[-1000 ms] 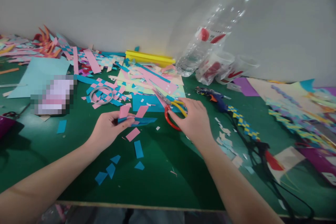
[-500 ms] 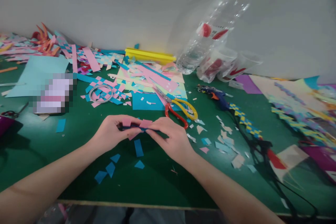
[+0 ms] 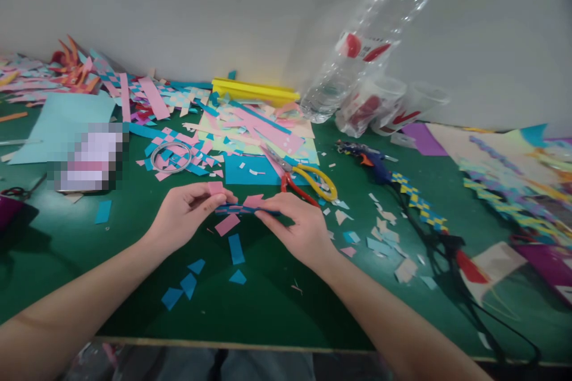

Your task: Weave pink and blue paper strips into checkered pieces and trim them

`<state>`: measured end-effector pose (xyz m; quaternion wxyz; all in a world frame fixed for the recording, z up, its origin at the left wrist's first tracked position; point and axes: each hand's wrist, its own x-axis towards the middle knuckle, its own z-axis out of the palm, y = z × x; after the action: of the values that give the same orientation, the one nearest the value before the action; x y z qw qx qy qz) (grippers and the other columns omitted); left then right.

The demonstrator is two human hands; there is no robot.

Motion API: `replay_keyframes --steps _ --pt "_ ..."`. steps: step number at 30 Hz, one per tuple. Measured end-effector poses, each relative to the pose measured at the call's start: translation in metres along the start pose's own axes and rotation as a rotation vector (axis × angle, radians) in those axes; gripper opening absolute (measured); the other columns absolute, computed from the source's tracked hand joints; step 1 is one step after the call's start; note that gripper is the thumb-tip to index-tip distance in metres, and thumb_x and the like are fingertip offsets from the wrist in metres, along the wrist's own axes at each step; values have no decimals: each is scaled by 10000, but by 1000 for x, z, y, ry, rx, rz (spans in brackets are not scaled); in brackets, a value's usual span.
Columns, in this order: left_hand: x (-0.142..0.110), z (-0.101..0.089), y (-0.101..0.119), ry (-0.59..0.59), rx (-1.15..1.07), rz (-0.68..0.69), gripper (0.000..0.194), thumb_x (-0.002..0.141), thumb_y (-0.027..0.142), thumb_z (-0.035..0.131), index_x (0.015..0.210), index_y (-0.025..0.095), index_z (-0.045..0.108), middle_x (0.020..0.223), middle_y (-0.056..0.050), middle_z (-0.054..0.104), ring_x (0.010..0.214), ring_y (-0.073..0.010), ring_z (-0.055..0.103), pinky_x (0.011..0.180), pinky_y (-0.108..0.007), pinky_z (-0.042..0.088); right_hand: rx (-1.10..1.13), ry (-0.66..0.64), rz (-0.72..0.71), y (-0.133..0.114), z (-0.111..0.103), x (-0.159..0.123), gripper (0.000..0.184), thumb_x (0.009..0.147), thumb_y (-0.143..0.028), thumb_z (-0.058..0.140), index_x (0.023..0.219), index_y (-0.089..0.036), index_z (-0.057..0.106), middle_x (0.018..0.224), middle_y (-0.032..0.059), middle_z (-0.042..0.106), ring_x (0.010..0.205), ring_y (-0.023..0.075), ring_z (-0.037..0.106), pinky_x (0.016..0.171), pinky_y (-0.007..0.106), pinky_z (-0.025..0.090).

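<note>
My left hand [image 3: 183, 214] is closed, its thumb pressed against a small pink paper tab [image 3: 215, 188] at the left end of a woven paper strip. The narrow blue-and-pink woven paper strip [image 3: 236, 209] is held level above the table between my two hands. My right hand [image 3: 297, 226] pinches its right end between thumb and fingers. Another pink tab [image 3: 254, 199] sticks up from the strip's middle, and a pink paper piece [image 3: 227, 225] shows just below it. Blue paper scraps [image 3: 236, 249] lie under my hands.
Scissors [image 3: 308, 175] with red and yellow handles lie just beyond my right hand. A roll of clear tape [image 3: 171, 158] rests on woven scraps. At the right are a blue glue gun [image 3: 375, 166] with its cord, and a large plastic bottle [image 3: 357, 53] beside cups [image 3: 415, 107].
My left hand has shifted up and its thumb now presses the pink tab. More of the woven strip shows between my hands. The pink piece below the strip is more visible.
</note>
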<state>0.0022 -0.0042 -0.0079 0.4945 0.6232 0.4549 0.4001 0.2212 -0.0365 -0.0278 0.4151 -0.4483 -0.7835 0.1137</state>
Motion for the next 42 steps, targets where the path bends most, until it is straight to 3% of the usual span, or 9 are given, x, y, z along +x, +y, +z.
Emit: replay_keyframes --steps 5,9,15,21,28,36,39,42 --pt "-1 2 1 -54 -183 -47 286 710 314 802 969 198 765 916 -84 766 857 -245 721 740 -290 588 60 3 -23 -2 2 1 83 887 -226 620 851 -219 694 831 26 756 774 173 697 716 329 562" --pt "-2 4 3 -85 -172 -78 245 656 297 835 873 196 787 950 -92 764 756 -240 725 653 -295 602 93 0 -56 -5 8 1 53 873 -195 632 860 -206 682 830 31 752 758 165 681 713 322 549" --pt "-2 3 5 -96 -90 -82 139 676 319 799 702 183 785 763 -62 762 637 -203 701 590 -282 594 162 12 -86 -11 17 5 58 870 -191 626 846 -199 679 803 35 743 731 153 675 682 290 542" --pt "3 -5 -3 17 -3 -26 151 708 326 771 738 178 773 798 -50 765 700 -183 706 620 -249 582 241 -21 80 -16 22 19 57 844 -222 654 821 -195 699 798 28 734 731 143 681 672 252 542" --pt "7 -14 -5 120 100 85 159 753 288 731 632 185 720 781 -33 747 719 -168 680 612 -239 543 360 -27 275 -18 29 36 96 782 -297 706 736 -214 718 746 -2 747 676 138 680 646 254 540" --pt "9 -11 -8 129 37 20 228 743 291 752 574 161 669 814 -41 748 723 -159 676 577 -221 525 574 23 449 -4 40 31 170 695 -369 768 677 -212 704 644 -1 710 568 122 618 526 247 487" --pt "9 -10 -9 110 -93 -47 166 732 323 774 734 165 725 931 -51 757 812 -188 700 609 -226 549 596 25 476 -2 40 29 196 698 -391 760 680 -207 696 631 3 693 546 121 594 514 255 479" --pt "9 -10 -10 46 -272 -111 340 720 355 797 1009 193 722 1054 -57 742 888 -204 705 677 -248 573 553 70 470 -1 39 28 207 706 -408 752 699 -209 697 660 8 695 569 124 584 520 254 471"
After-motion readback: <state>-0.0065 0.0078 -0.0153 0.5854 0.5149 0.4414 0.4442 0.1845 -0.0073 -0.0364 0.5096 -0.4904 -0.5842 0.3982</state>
